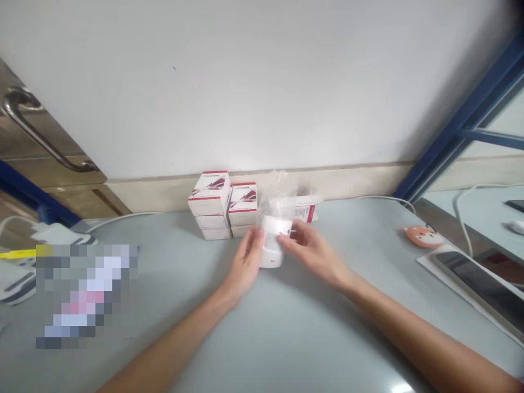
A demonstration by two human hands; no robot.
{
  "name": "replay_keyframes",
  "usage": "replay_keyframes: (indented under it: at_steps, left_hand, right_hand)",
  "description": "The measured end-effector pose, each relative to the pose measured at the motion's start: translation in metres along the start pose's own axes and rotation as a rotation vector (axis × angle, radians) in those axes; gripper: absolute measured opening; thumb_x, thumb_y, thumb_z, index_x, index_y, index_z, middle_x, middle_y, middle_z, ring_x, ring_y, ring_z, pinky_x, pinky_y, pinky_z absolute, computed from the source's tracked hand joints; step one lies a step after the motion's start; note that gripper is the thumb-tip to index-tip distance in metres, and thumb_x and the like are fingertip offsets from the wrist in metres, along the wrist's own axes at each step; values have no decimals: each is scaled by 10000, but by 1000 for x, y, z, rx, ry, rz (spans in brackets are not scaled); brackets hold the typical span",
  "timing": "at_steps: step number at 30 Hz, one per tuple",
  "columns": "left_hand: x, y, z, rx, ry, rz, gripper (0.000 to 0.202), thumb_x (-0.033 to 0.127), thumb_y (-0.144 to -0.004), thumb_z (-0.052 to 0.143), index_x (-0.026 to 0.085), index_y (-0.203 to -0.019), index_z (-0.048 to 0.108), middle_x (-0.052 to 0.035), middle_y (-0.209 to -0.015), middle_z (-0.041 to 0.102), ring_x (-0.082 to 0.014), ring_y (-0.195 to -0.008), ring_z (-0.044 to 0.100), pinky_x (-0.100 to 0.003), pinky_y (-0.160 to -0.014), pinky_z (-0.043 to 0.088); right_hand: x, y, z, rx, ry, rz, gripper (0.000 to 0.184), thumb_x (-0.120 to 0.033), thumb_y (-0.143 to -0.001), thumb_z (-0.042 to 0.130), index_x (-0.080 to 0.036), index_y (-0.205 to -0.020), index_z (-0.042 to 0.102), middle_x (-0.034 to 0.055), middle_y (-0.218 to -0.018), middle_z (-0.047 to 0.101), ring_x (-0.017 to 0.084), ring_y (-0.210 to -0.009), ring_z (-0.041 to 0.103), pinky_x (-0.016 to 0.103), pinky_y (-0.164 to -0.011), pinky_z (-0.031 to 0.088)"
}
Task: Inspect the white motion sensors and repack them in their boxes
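A white plastic device [271,245] with rounded ends, its shape like a motion sensor, is held upright between my hands over the table's middle. A clear plastic bag [279,194] stands up loosely around its top. My left hand [246,259] grips the device's left edge, thumb at its upper side. From the right, my right hand [313,248] has its thumb on the front face and its fingers partly hidden behind. Just beyond my right hand lies a white and red box [305,210] with its flap open.
Stacked white and red boxes [208,204] stand by the wall, left of my hands. To the right are an orange animal-faced case [423,236] and a phone [478,284]. White chargers [61,234] with cables and a blurred-out item [88,295] lie left. Blue frame posts [454,120] flank the table.
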State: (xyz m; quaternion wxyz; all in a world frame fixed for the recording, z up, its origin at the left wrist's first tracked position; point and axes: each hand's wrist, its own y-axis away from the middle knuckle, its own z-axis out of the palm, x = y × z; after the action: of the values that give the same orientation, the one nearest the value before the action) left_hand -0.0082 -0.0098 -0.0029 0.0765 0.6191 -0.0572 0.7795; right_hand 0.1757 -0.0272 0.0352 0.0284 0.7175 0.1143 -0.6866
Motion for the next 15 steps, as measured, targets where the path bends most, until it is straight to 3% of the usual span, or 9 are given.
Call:
replay_keyframes:
  at_steps: [5, 8, 11, 15]
  left_hand:
    - [3, -15, -13, -142, -336, 220, 549, 658, -971, 618, 214, -1278, 715, -107, -1312, 729, -300, -1296, 620, -405, -1136, 469]
    - [8, -12, -14, -145, -463, 348, 498, 540, -996, 647, 255, -1404, 650, -105, -1433, 651, -291, -1367, 561, -421, -1200, 403]
    - [10, -4, -10, -150, -452, 325, 535, 458, -1017, 643, 310, -1521, 546, -88, -1522, 588, -273, -1370, 557, -395, -1185, 408]
    - [11, -1, -11, -198, -421, 274, 470, 444, -1011, 651, 283, -1451, 603, -92, -1406, 672, -278, -1265, 620, -380, -1107, 466]
  right_hand:
    - [0, -6, -16, -11, 100, -5, 447, -470, -876, 811, -224, -1212, 649, 93, -1209, 756, 267, -1122, 720, 463, -1011, 580]
    - [0, -9, -30, -129, 165, 26, 437, -441, -895, 797, -228, -1242, 638, 74, -1172, 761, 243, -1039, 733, 456, -965, 599]
    - [-5, -7, -43, -235, 281, 8, 404, -439, -919, 770, -241, -1250, 652, 65, -1194, 756, 239, -1033, 725, 462, -967, 597]
    - [-14, -2, -51, -239, 449, -86, 411, -521, -917, 757, -252, -1216, 672, 65, -1202, 751, 250, -1063, 703, 436, -940, 594]
